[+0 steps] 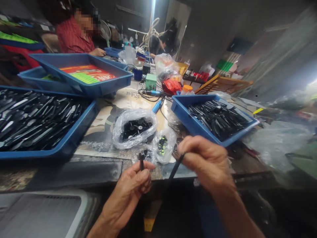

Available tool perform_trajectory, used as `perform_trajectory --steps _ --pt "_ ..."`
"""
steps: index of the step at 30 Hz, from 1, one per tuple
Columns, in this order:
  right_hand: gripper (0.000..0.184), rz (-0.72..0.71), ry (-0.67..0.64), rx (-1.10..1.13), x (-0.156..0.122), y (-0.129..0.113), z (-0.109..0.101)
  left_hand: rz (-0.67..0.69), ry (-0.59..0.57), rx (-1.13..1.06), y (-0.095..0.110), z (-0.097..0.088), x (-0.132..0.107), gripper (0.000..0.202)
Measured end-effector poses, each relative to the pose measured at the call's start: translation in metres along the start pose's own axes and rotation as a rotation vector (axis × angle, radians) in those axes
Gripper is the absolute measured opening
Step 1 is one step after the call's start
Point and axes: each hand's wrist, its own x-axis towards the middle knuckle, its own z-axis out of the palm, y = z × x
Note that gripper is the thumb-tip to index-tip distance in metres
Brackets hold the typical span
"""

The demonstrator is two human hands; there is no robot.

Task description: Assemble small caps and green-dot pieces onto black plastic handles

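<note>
Between thumb and fingers, my left hand [135,185] pinches a small black part [142,162] that points upward. Its full shape is hidden in the grip. My right hand [206,162] is closed on one end of a long, thin black strip [175,168], which slants down to the left. The two hands are apart at the table's front edge. Just beyond them lie a plastic bag of black round-headed pieces [138,128], a smaller bag of black and lime-green pieces [162,145] and another little bag of dark bits [148,152].
Blue trays of black strips stand left [56,152] and right [178,107]. Stacked blue trays [99,88] are behind the left one. A green box [150,82] and a blue-handled tool [157,106] with cables lie mid-table. A person in red [71,33] sits across.
</note>
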Motion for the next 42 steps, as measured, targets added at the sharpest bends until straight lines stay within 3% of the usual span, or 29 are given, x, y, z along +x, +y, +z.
perform_trajectory --steps 1,5,11,16,21,23,27,35,42 --pt "0.012 0.095 -0.089 0.182 -0.006 0.010 0.011 -0.009 -0.021 0.008 -0.004 -0.002 -0.002 0.018" --pt "0.014 0.308 -0.183 0.650 -0.024 0.052 0.046 -0.066 -0.113 -0.013 -0.020 -0.009 -0.011 0.019" --pt "0.013 0.333 -0.168 0.729 -0.037 0.074 0.061 -0.079 -0.124 -0.126 -0.036 -0.017 -0.016 0.021" --pt "0.014 0.279 -0.296 0.464 -0.023 0.084 0.052 -0.085 -0.059 -0.126 -0.037 -0.023 -0.017 0.021" --pt "0.016 0.041 -0.207 -0.400 0.004 0.092 0.066 -0.037 0.069 -0.129 -0.037 -0.027 -0.017 0.016" --pt "0.017 -0.035 -0.231 -0.752 0.011 0.096 0.077 -0.005 0.118 -0.103 -0.035 -0.028 -0.017 0.019" --pt "0.015 -0.053 -0.312 -1.149 0.015 0.103 0.090 0.035 0.178 -0.064 -0.031 -0.028 -0.018 0.023" --pt "0.014 -0.053 -0.315 -1.112 0.017 0.105 0.088 0.153 0.286 0.092 -0.031 -0.028 -0.015 0.022" --pt "0.013 -0.126 -0.128 -0.731 0.015 0.108 0.082 0.159 0.345 0.110 -0.029 -0.029 -0.013 0.023"
